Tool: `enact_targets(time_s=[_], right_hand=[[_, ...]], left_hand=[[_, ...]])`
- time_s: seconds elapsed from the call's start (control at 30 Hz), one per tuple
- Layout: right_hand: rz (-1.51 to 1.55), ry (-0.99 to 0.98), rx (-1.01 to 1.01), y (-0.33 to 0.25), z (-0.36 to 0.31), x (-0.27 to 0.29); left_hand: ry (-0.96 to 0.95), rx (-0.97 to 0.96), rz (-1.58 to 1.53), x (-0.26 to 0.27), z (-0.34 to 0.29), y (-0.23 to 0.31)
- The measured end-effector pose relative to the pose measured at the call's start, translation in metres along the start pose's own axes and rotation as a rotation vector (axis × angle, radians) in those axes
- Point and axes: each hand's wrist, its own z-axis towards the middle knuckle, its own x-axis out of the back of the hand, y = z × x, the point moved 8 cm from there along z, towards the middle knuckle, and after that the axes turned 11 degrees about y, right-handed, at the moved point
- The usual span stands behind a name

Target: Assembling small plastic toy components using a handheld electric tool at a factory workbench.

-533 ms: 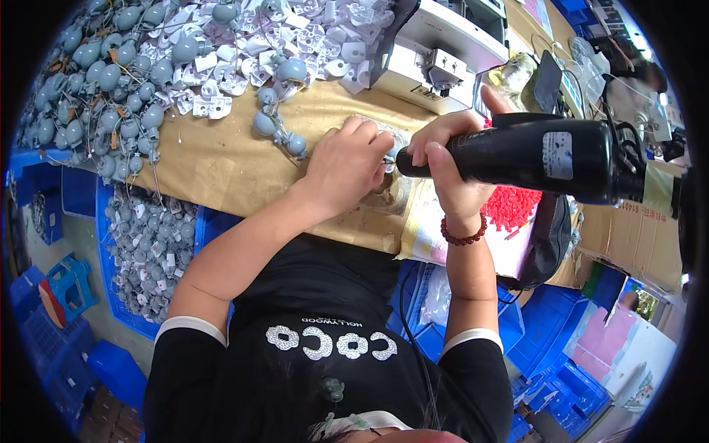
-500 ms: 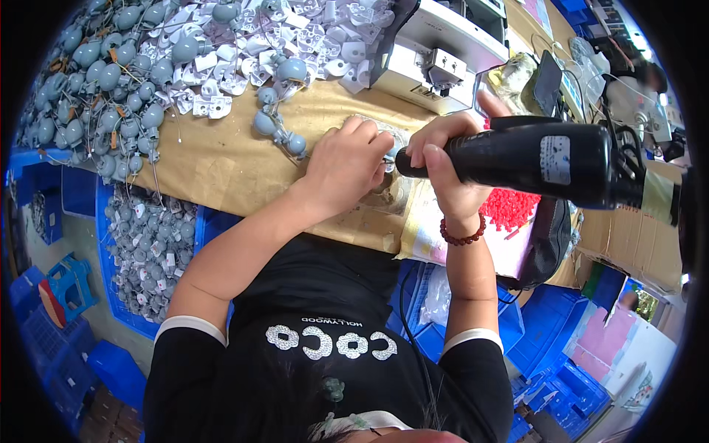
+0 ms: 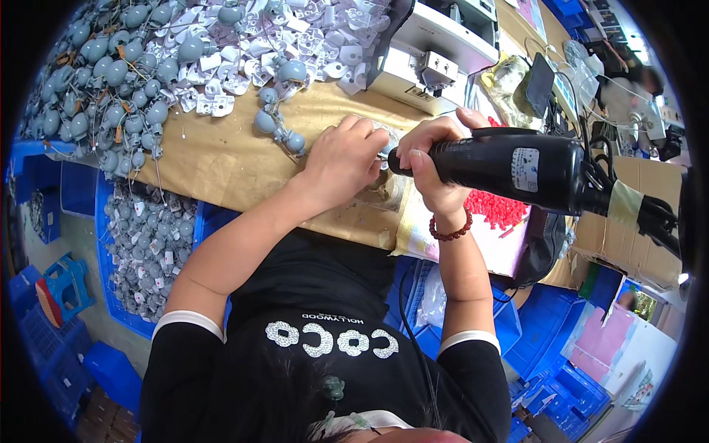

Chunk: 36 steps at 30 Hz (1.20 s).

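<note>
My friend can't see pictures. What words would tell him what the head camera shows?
Seen from above, a person's right hand grips a black electric screwdriver pointed at a small part that the left hand steadies on a brown cardboard-covered bench. Heaps of grey round parts and white plastic pieces lie beyond, and red bits sit under the tool.

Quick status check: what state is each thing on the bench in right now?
Black electric screwdriver: gripped by the right hand, tip on the workpiece.
Small workpiece: pinned by the left hand, mostly hidden.
Grey round parts: loose pile, far left of bench.
White plastic parts: heaped at the bench's far edge.
Blue bin: holds more grey parts.
</note>
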Motion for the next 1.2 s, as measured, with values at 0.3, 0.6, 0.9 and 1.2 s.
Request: enact_targets(time_s=[0.3,0.6,0.9,1.2], right_hand=[[0.052,-0.001,-0.059,0.007,0.000,-0.002],[-0.077,-0.103,0.026,0.001,0.002,-0.008],[-0.012,0.594,-0.369,0.047,0.021,0.096],[-0.788,0.251,0.066,0.039,-0.026,0.077]], left_hand=[[-0.014,0.010,-0.005,-0.001,0.000,-0.001],[-0.055,0.060,-0.058,0.000,0.001,-0.004],[-0.090,0.118,-0.007,-0.003,-0.005,-0.007],[0.028,0.055,-0.057,0.006,-0.017,0.003]])
